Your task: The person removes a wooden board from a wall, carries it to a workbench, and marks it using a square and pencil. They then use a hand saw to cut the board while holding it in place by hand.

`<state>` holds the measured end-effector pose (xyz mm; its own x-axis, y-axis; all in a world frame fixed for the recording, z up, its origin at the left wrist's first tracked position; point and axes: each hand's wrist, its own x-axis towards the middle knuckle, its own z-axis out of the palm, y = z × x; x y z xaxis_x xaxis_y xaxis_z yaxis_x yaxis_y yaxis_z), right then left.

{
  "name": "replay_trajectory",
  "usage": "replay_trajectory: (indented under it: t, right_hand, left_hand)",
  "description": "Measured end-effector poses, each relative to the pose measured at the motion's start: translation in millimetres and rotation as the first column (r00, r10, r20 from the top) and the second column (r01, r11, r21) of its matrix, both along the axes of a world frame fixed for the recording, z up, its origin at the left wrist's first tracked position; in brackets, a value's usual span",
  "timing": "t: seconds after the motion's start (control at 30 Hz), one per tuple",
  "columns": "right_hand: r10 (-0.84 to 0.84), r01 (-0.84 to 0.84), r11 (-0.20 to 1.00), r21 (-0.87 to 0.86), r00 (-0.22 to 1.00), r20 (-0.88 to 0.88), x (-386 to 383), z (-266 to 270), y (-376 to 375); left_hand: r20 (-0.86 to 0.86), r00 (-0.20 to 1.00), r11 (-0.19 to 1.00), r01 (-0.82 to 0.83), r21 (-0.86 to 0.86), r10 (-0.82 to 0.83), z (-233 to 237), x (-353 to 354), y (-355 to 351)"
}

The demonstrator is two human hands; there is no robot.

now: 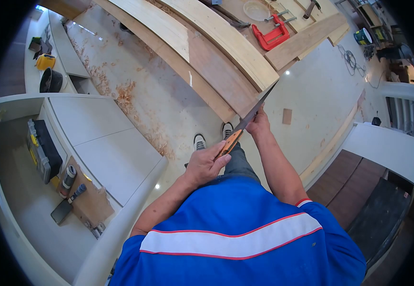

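My left hand [207,163] is closed round the orange handle [230,144] of a hand saw. The saw's dark blade [253,114] slants up and right, along the near ends of the long wooden boards. My right hand [259,123] is right beside the blade, close to the board end, with its fingers curled and partly hidden. I cannot tell what it grips. A pale curved board [226,40] lies on top of a browner plank [223,74], and the blade overlaps their ends in this view.
A red clamp [272,34] and a hammer [310,8] lie on the boards. Wood shavings [126,95] litter the floor. To the left, a white cabinet [99,138] holds a toolbox [45,150] and a phone [62,211]. A small wood piece [287,116] lies on the floor to the right.
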<state>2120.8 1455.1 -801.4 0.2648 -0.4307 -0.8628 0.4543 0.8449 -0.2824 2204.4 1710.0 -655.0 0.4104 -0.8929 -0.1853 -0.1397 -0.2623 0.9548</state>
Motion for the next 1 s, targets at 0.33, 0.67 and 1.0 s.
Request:
replay_trajectory:
  t: [0.33, 0.67, 1.0]
  right_hand:
    - [0.017, -0.017, 1.0, -0.017, 0.999, 0.028, 4, 16, 7]
    - [0.027, -0.021, 0.994, -0.104, 0.998, 0.055, 0, -10, 4]
    - [-0.02, 0.021, 1.0, -0.018, 0.999, 0.043, 0, -10, 4]
  left_hand:
    - [-0.161, 0.985, 0.998, -0.06, 0.008, 0.06, -2, 9, -9]
    - [-0.021, 0.999, 0.998, 0.031, 0.059, -0.03, -4, 8, -4]
    - [0.127, 0.992, 1.0, 0.016, -0.019, -0.013, 28, 12, 63]
